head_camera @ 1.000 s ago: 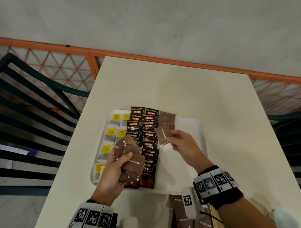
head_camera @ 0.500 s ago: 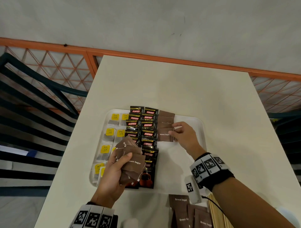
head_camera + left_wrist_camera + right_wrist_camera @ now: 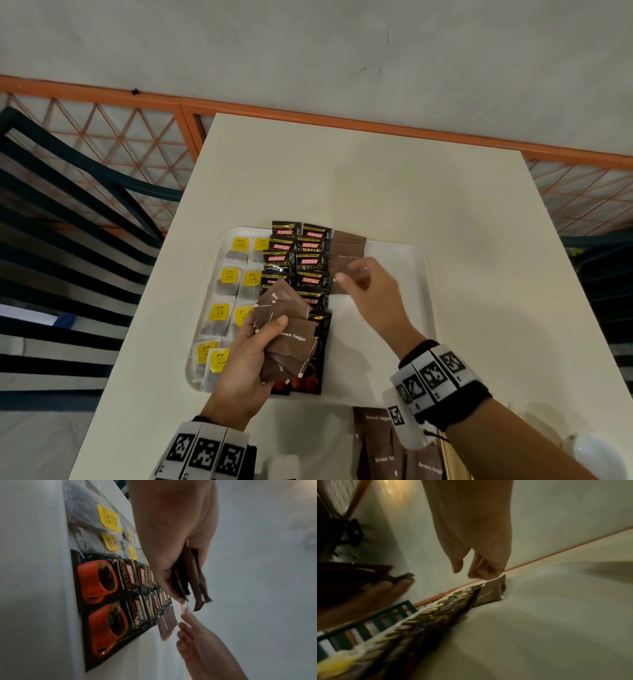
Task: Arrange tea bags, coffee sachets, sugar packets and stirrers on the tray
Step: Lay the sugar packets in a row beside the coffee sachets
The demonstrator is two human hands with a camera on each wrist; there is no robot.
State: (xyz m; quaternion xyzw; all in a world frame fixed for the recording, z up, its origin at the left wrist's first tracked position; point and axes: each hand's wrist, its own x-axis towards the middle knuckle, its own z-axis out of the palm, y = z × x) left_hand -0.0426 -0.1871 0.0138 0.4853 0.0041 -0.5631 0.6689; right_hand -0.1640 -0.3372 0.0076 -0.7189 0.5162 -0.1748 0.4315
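A white tray [image 3: 411, 308] carries yellow-tagged tea bags [image 3: 229, 277] on its left, black coffee sachets [image 3: 310, 263] in the middle and a short column of brown sugar packets [image 3: 347, 246] to their right. My left hand [image 3: 246, 370] grips a fan of brown sugar packets [image 3: 291, 335] above the near coffee sachets. My right hand [image 3: 373, 291] hovers over the nearest packet of the column, its fingers loosely curled and holding nothing. In the right wrist view the right hand [image 3: 465, 569] hangs just above the sugar packets [image 3: 491, 591]. The left wrist view shows the left hand [image 3: 171, 547] clamping the packets [image 3: 193, 581].
More brown sugar packets [image 3: 380, 445] lie on the cream table near its front edge, with wooden stirrers [image 3: 450, 462] beside them. A white rounded object [image 3: 596, 455] sits at the bottom right. An orange railing and dark chairs flank the table.
My right hand carried one sugar packet down onto the column on the tray, pressed it flat, then let it go. The left hand kept its fan of packets still.
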